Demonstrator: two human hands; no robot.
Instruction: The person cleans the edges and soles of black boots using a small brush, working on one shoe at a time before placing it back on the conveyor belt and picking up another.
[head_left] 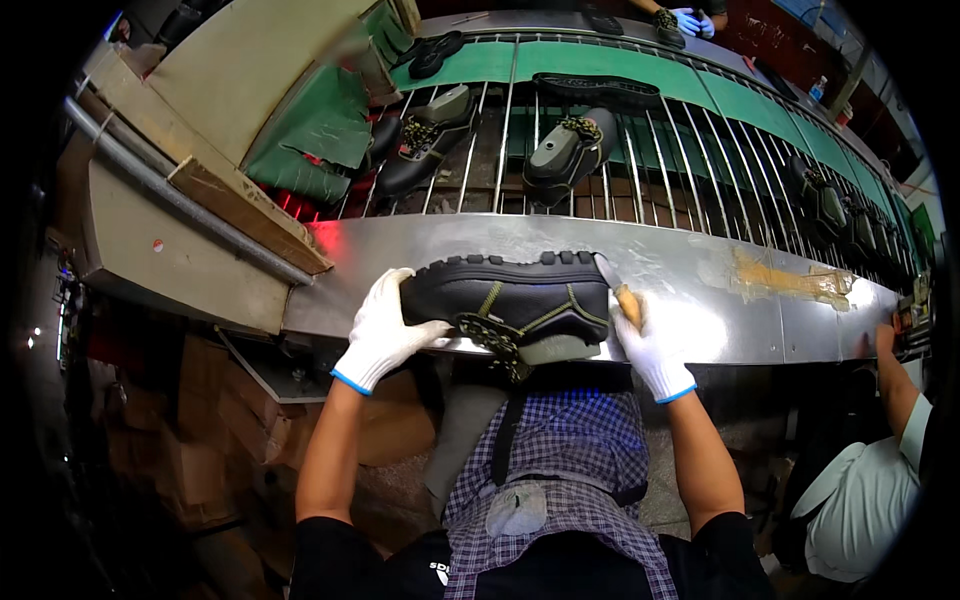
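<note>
A black shoe (515,300) with yellow-green stitching lies on its side in front of me, its lugged sole turned away from me. My left hand (384,330), in a white glove with a blue cuff, grips the shoe's toe end. In my gloved right hand (652,345) is a knife (626,303) with a wooden handle, its blade against the sole at the heel end. Patterned laces (490,335) hang from the shoe's opening, where a grey shoe last (560,349) sticks out. The fingers behind the shoe are partly hidden.
Beyond the metal ledge (720,335), a rack of metal rods (640,170) carries black shoes (572,155) and a loose sole (597,88). A machine housing with a green flap (315,140) stands at left. One person's gloved hands (692,22) are at the far side; another person (865,500) is at right.
</note>
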